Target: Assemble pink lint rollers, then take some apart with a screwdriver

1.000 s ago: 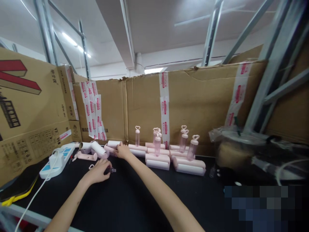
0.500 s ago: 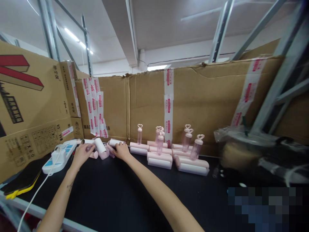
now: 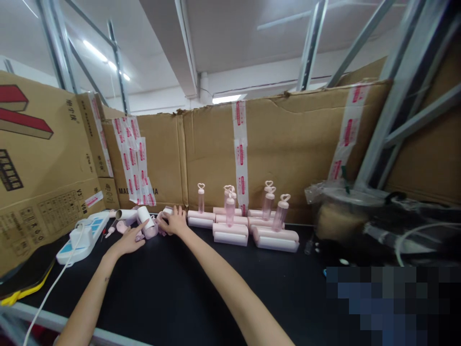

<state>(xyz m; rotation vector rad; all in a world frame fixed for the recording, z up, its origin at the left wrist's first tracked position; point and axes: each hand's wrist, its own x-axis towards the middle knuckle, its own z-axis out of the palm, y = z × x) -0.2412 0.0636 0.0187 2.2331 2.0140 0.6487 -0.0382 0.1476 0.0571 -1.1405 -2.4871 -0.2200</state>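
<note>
Head view: I log left hand point(image 3: 130, 241) drawn nearer me, fingers spread by pink part point(image 3: 122, 227), right of strip point(image 3: 94, 228); grip unclear. Right hand point(image 3: 175, 221), farther right of strip, over roll point(image 3: 167, 210); grip hidden. Hands now closer together: one work spot, I judge.

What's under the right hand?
A white piece and pink pieces show at the left edge of the right hand. Whatever lies beneath the palm is covered, so how far they extend under it can't be told.

A white roll point(image 3: 143, 216) lies slanted among jumbled pink parts point(image 3: 121, 226)
</note>
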